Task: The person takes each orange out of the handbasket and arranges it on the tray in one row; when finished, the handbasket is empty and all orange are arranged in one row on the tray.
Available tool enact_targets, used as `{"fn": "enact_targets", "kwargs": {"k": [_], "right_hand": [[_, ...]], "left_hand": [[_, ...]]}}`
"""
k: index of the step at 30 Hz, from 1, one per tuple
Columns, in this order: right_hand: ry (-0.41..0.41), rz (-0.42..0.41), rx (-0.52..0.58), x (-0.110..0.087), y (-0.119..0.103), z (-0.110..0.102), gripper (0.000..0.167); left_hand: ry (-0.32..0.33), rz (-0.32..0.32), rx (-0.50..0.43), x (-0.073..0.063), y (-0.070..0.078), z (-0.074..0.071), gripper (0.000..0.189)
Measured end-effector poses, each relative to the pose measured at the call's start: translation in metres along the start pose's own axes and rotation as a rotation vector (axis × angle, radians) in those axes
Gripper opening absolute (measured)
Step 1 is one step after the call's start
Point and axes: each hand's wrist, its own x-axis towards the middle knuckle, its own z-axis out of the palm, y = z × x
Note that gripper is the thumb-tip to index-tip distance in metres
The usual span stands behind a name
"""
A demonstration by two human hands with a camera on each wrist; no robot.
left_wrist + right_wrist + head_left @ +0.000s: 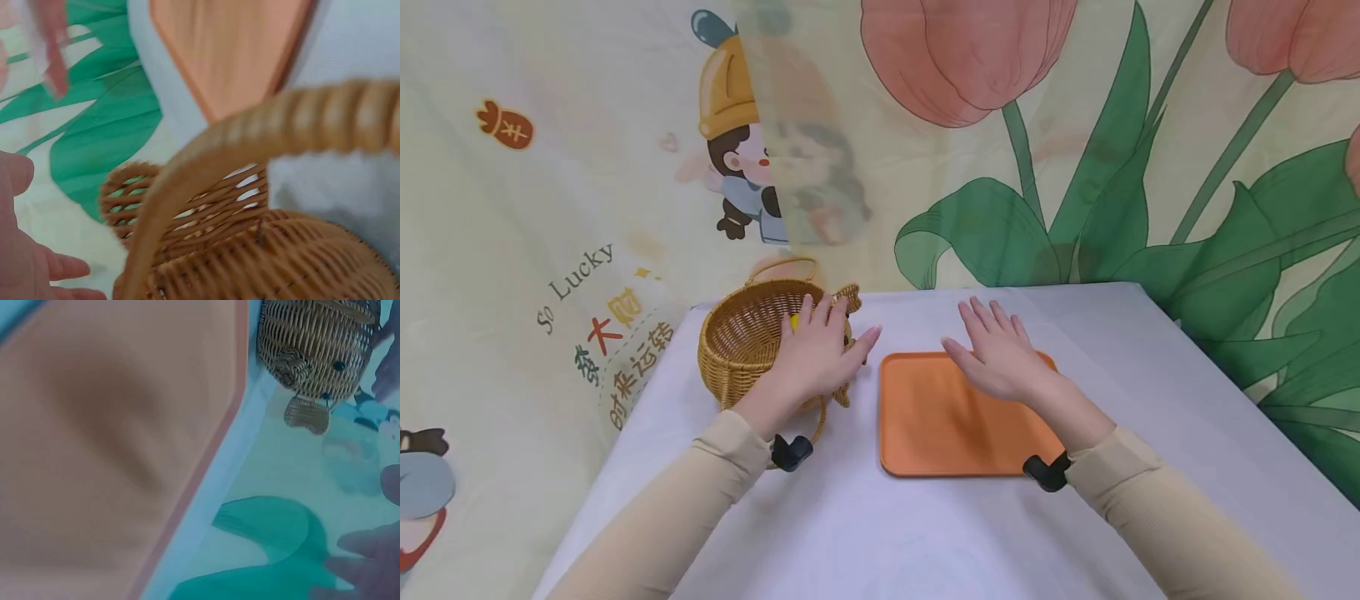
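Beige sleeves (662,504), left hand (815,354) straight-fingered by round wicker basket (718,367), right hand (1002,358) likewise over smooth rectangular tray (921,421)

From here I can read "So Lucky" (575,286), "發大财" (604,334) and "时来运转" (644,367) on the wall cloth (587,100); the red bag (492,117) has a mark (515,130) too tiny.

Rough wicker basket (721,377), smooth tray (925,421)

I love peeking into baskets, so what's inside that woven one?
Inside the woven basket, a bit of something yellow shows beside the left hand. I can't tell what it is: the hand blocks the view of part of the inside.
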Motion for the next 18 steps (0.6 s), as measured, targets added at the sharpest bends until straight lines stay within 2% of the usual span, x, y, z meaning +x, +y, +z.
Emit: {"fn": "enact_targets", "kwargs": {"k": [4,6,9,13,15,18], "right_hand": [[0.051,0.002,0.181,-0.014,0.031,0.006,0.063],[0.108,0.059,0.272,-0.024,0.052,0.011,0.053],[0.19,0.209,0.38,-0.041,0.084,0.02,0.044],[0.22,0.384,0.5,-0.063,0.117,0.032,0.046],[0.222,0.421,0.55,-0.071,0.128,0.036,0.049],[0.216,0.426,0.567,-0.08,0.138,0.041,0.051]], "left_hand": [[0.038,0.032,-0.078,-0.003,-0.009,-0.015,0.087],[0.058,0.039,-0.119,-0.004,-0.015,-0.023,0.086],[0.075,0.031,-0.177,-0.006,-0.024,-0.034,0.083],[0.091,0.025,-0.238,-0.005,-0.036,-0.05,0.076],[0.107,0.026,-0.261,-0.004,-0.043,-0.059,0.075],[0.127,0.022,-0.294,0.001,-0.05,-0.071,0.075]]}}
